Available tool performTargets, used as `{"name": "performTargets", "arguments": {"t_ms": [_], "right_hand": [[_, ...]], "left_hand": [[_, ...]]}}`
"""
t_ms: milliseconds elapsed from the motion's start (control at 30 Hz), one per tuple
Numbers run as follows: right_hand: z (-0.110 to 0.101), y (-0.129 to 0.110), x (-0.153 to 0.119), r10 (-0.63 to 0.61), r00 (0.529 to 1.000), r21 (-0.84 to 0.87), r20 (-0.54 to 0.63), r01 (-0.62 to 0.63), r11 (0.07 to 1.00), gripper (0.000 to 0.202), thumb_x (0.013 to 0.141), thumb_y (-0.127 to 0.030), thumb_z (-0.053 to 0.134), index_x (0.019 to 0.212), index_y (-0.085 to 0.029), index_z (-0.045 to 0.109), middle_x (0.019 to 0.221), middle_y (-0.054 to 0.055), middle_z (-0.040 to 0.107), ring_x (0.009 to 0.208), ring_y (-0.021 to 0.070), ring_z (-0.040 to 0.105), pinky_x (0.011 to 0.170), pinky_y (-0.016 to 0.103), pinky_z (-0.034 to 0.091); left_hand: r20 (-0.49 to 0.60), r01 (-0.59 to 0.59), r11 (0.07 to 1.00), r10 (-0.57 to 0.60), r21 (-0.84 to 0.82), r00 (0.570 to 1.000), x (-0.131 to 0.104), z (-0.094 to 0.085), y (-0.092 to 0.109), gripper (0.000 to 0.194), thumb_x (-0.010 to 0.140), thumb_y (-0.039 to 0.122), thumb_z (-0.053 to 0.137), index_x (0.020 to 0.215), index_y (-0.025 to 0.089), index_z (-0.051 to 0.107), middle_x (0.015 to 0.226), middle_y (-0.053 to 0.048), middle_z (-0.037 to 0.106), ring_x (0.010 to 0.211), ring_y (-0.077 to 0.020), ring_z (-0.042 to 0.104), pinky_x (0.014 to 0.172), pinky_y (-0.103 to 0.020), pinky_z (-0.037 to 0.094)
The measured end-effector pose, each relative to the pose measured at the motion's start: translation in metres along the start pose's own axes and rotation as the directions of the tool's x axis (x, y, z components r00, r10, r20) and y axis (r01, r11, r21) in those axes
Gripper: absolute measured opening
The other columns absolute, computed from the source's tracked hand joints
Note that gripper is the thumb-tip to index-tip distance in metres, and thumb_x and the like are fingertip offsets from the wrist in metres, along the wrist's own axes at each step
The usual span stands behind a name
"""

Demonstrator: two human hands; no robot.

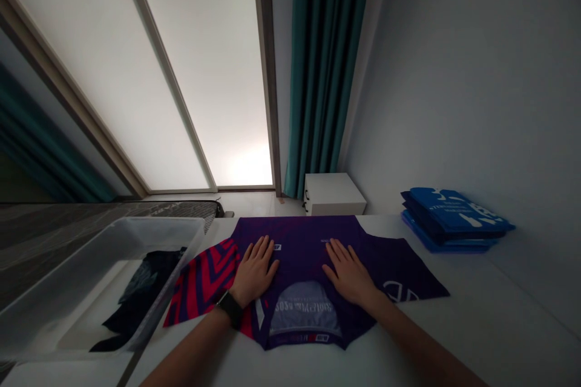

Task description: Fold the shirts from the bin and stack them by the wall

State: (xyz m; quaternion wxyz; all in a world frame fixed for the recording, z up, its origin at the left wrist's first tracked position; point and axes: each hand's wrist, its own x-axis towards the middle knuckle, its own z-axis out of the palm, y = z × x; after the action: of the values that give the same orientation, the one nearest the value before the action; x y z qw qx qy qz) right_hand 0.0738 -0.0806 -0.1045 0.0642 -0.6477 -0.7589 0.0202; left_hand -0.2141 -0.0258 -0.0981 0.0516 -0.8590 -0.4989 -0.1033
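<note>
A purple sports jersey (pixel 299 263) lies spread on a white table (pixel 454 344), its collar toward me and its lower part reaching the far edge. The sleeve on the left has red and purple zigzag stripes; the purple one on the right carries white lettering. Flat on the left of the chest rests my left hand (pixel 255 269), fingers stretched, a dark watch on its wrist. My right hand (pixel 348 271) presses flat on the right of the chest, fingers apart. Neither hand grips the fabric.
At the left stands a translucent plastic bin (pixel 122 227) with dark clothes (pixel 145 284) inside. Folded blue garments (pixel 458 217) are stacked at the right by the wall. Beyond the table are a white cabinet (pixel 333 190), a teal curtain (pixel 327 72) and frosted sliding doors (pixel 204 72).
</note>
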Motion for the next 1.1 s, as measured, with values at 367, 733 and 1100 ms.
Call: {"name": "performTargets", "arguments": {"t_ms": [367, 733, 1100], "right_hand": [[-0.011, -0.010, -0.025, 0.036, 0.999, 0.045, -0.012, -0.036, 0.998, 0.068, 0.098, -0.055, 0.017, 0.151, -0.013, 0.029, 0.157, 0.009, 0.027, 0.146, 0.0221, 0.019, 0.120, 0.045, 0.013], [-0.014, -0.036, -0.068, -0.088, 0.996, 0.072, 0.002, 0.087, 0.994, 0.063, 0.098, -0.053, 0.023, 0.152, -0.019, 0.027, 0.158, 0.005, 0.023, 0.146, 0.0235, 0.019, 0.120, 0.046, 0.012], [-0.014, -0.026, -0.065, 0.013, 0.996, 0.125, -0.089, -0.001, 0.992, 0.056, 0.100, -0.045, 0.025, 0.150, -0.021, 0.032, 0.158, 0.005, 0.025, 0.145, 0.0222, 0.021, 0.119, 0.047, 0.017]], "left_hand": [[-0.028, -0.024, 0.999, 0.024, -0.022, 0.999, -0.029, -0.013, 0.009, 0.052, 0.099, 0.044, 0.034, 0.145, 0.020, 0.041, 0.153, -0.008, 0.037, 0.142, -0.0245, 0.032, 0.115, -0.048, 0.030], [-0.048, -0.198, 0.979, 0.195, -0.057, 0.980, -0.050, -0.029, 0.043, 0.054, 0.098, 0.040, 0.037, 0.149, 0.021, 0.034, 0.154, -0.007, 0.036, 0.142, -0.0231, 0.032, 0.116, -0.045, 0.031], [-0.031, -0.197, 0.977, 0.195, -0.081, 0.980, -0.053, -0.023, 0.040, 0.056, 0.098, 0.045, 0.038, 0.150, 0.023, 0.032, 0.154, -0.008, 0.035, 0.142, -0.0244, 0.033, 0.115, -0.047, 0.030]]}}
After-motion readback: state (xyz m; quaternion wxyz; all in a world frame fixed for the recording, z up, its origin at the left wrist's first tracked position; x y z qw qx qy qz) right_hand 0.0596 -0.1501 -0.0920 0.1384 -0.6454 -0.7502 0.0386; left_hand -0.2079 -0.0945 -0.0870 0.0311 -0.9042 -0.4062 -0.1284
